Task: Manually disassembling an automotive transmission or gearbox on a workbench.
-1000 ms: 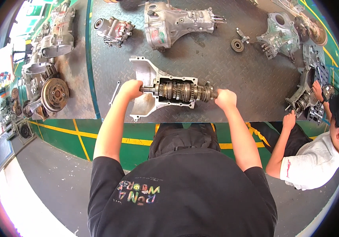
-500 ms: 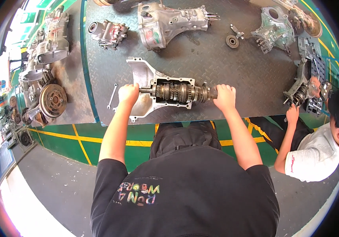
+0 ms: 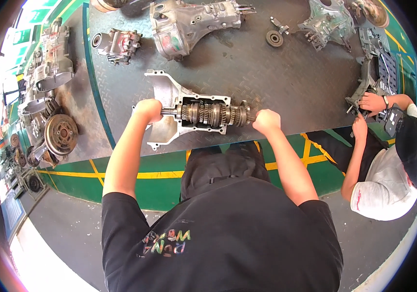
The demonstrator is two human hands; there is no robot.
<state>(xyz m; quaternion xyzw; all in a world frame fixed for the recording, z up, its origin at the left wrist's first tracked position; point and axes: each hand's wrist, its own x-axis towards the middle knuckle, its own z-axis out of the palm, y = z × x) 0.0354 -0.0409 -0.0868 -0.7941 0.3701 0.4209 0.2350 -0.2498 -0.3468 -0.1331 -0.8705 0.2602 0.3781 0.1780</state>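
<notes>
A shaft with several steel gears [image 3: 212, 115] lies lengthwise in an open silver gearbox housing half [image 3: 165, 87], whose wide bell end is on the left. My left hand [image 3: 148, 111] is closed around the thin shaft end at the bell side. At the opposite end, beyond the last gear, my right hand [image 3: 267, 121] is wrapped round the other shaft end. Both fists cover the tips they grip. The gears sit within the housing's rim; whether they touch its bottom cannot be seen. A wrench that lay by my left hand is now mostly hidden behind it.
Across the metal bench [image 3: 237, 68] stand a large gearbox casing [image 3: 194, 27], a smaller reddish-stained unit [image 3: 119, 45], a loose gear [image 3: 274, 38] and another casing [image 3: 326, 24]. Rusty drum-ended parts [image 3: 61, 135] are at left. At right a co-worker [image 3: 388, 180] handles another gearbox [image 3: 364, 95].
The whole view has shifted, so the bench things appear farther left. Both my hands keep their hold on the shaft ends. The co-worker's upper hand has come down onto their gearbox.
</notes>
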